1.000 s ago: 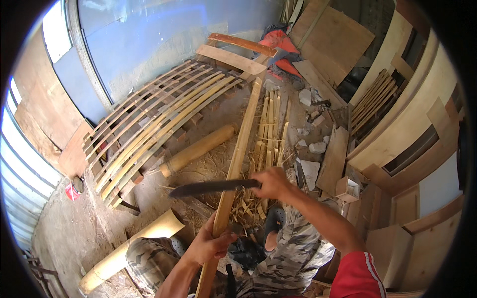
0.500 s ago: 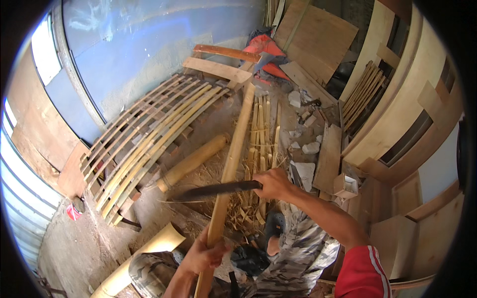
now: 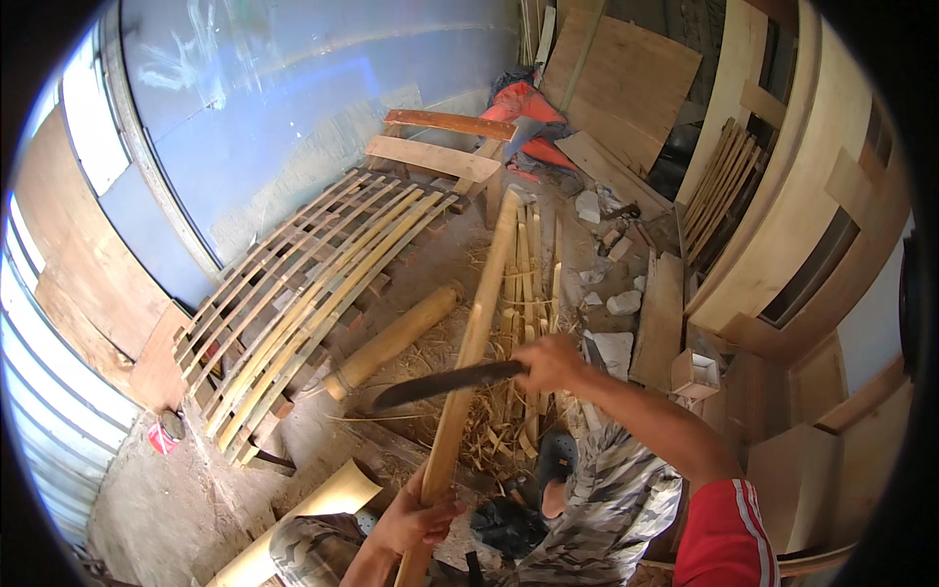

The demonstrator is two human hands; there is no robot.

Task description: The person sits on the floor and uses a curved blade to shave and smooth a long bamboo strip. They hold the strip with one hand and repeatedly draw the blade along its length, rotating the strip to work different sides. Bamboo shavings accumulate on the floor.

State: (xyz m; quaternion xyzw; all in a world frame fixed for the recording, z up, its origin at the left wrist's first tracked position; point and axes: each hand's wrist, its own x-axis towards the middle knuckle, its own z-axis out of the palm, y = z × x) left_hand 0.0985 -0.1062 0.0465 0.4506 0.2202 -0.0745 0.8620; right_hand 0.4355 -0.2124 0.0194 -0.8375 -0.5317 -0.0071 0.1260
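My left hand (image 3: 416, 519) is wrapped around the lower part of a long, split bamboo strip (image 3: 476, 323). The strip slants away from me, its far end near the small wooden bench frame. In my right hand (image 3: 550, 364) is the handle of a machete with a dark blade (image 3: 425, 386). That blade lies across the strip at mid-length, its tip pointing left; whether it touches the bamboo I cannot tell. Beyond and right of the strip, several narrow bamboo slats (image 3: 528, 259) lie on the floor among curled shavings (image 3: 479, 421).
A slatted bamboo rack (image 3: 313, 303) stands at the left, with a whole bamboo pole (image 3: 391, 338) beside it. A split bamboo half (image 3: 333, 489) lies by my left knee. Rubble (image 3: 623, 303) and boards (image 3: 657, 328) lie to the right, near wooden panels (image 3: 782, 215).
The whole view has shifted slightly. The machete blade reaches less far left past the bamboo strip than before, and its angle differs a little. Both hands keep their holds.
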